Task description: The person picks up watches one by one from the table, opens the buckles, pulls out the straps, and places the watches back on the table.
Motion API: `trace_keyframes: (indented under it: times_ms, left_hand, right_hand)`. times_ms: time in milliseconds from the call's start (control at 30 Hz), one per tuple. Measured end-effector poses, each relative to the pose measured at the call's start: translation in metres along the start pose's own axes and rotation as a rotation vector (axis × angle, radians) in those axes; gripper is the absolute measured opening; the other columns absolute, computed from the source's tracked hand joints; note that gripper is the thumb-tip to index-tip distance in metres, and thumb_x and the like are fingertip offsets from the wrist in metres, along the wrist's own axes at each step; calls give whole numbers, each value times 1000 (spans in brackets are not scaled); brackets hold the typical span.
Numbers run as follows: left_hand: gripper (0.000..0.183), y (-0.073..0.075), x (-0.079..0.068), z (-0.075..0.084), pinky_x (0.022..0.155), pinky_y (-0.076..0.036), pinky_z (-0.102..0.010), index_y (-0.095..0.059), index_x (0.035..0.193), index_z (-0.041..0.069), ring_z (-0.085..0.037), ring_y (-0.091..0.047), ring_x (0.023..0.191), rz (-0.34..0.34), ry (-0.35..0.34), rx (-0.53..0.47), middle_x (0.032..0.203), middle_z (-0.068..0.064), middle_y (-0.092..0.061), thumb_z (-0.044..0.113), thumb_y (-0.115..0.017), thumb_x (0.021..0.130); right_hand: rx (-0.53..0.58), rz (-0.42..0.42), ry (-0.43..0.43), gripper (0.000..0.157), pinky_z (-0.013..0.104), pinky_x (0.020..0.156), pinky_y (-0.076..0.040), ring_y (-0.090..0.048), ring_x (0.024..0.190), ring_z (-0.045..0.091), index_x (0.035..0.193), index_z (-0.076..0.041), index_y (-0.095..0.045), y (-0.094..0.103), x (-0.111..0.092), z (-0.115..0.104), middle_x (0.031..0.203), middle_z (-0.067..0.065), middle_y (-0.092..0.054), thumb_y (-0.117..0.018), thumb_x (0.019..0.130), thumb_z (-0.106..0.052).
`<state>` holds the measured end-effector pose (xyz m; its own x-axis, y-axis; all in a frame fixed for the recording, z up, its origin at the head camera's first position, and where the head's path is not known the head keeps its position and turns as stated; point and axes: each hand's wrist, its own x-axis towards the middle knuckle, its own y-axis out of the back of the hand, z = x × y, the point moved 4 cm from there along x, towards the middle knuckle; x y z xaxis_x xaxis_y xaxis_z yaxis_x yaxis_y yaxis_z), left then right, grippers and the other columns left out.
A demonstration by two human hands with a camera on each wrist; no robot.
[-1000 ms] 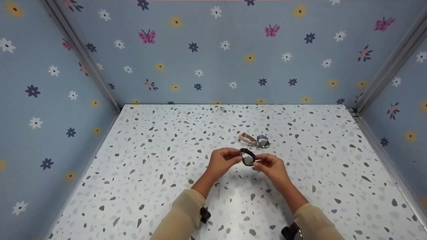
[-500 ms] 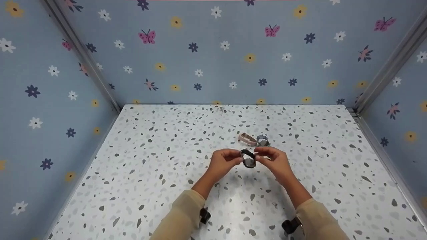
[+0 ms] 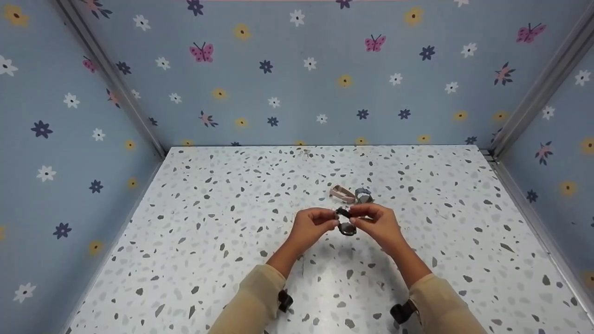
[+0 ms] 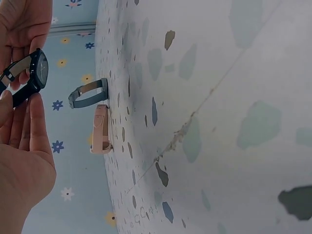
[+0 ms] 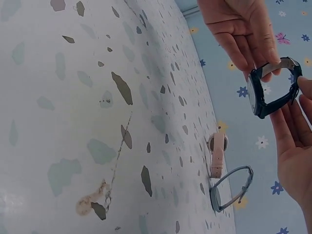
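Note:
A black wristwatch [image 3: 347,228] with a round face hangs in the air above the speckled table, its strap forming a loop. My left hand [image 3: 308,227] pinches the strap's left side between thumb and fingers. On the other side, my right hand [image 3: 380,225] pinches the strap near its top. In the left wrist view the watch face [image 4: 42,70] points toward the table, and the strap's inner side looks tan. Just beyond the hands, a pink watch [image 3: 342,194] and a blue-grey watch [image 3: 364,195] rest on the table next to each other, straps looped.
The white speckled table [image 3: 222,195] is bounded by flowered blue panels [image 3: 297,83] at the back and both sides, with metal corner posts [image 3: 111,79]. Small black devices [image 3: 285,300] are worn at both sleeve ends.
My right hand has moved up along the strap from beside the face, and its grip is now near the top. The face hangs slightly lower. My left hand barely moved.

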<state>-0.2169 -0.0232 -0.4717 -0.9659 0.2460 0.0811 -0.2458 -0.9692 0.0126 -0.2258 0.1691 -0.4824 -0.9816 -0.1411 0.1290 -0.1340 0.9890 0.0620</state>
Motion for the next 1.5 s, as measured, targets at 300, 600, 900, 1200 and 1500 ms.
trace_keyframes:
  times_ms: [300, 600, 900, 1200, 1500]
  left_hand:
    - [21, 2, 1, 2, 80, -58, -31, -69, 105, -12, -21, -70, 90, 15, 10, -28, 98, -14, -72, -3, -72, 86]
    - [21, 3, 1, 1, 80, -58, -31, -70, 104, -9, -19, -71, 89, 28, 17, -23, 98, -14, -72, -1, -73, 86]
    - [21, 5, 0, -1, 81, -58, -31, -70, 105, -10, -19, -70, 90, 21, 10, -14, 99, -16, -72, -1, -72, 86]
    - [16, 7, -2, 6, 78, -58, -28, -73, 100, -5, -21, -71, 87, -8, -80, 101, 96, -16, -72, -3, -73, 84]
    - [23, 6, -3, 12, 77, -58, -27, -71, 105, -7, -33, -70, 90, -58, -128, 140, 99, -23, -70, -6, -74, 82]
  right_hand:
    - [13, 1, 16, 23, 31, 81, -58, -69, 92, 24, 102, 7, -70, -2, -1, 2, 100, 17, -68, -77, 81, 2]
    - [3, -10, 9, 24, 31, 79, -58, -70, 90, 23, 101, 7, -71, -2, -1, 3, 100, 16, -68, -79, 80, 0]
    - [-9, -23, -20, 26, 31, 78, -58, -71, 88, 23, 103, 8, -70, -2, -1, 8, 101, 17, -69, -79, 80, -2]
    - [-113, -93, 57, 23, 30, 77, -59, -68, 92, 39, 103, 8, -70, -7, -8, -15, 102, 21, -69, -76, 81, 5]
    - [-132, -124, 73, 19, 31, 78, -59, -66, 95, 45, 99, 10, -70, -9, -11, -24, 101, 23, -68, -74, 81, 8]
